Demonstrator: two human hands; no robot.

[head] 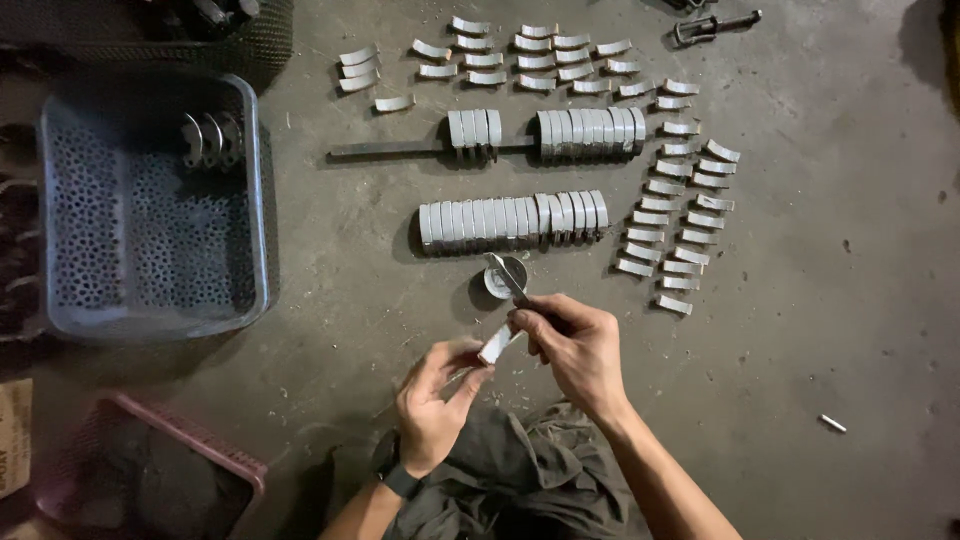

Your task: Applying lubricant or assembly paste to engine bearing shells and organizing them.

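Grey concrete floor (pixel 800 330), left hand (pixel 432 405) pinching small curved metal piece (pixel 495 345), right hand (pixel 570 345) gripping thin blade (pixel 508 280) against it, rows of metal pieces (pixel 512 218) just beyond hands, blue basket (pixel 150 210) far left.

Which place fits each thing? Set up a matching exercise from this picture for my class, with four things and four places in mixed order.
1 left hand
2 right hand
3 grey perforated basket
4 small round tin

A on the floor, far left
B holds a thin tool
C just below the lower row of curved pieces
D holds a small curved metal piece

Pairs: 1-D, 2-B, 3-A, 4-C
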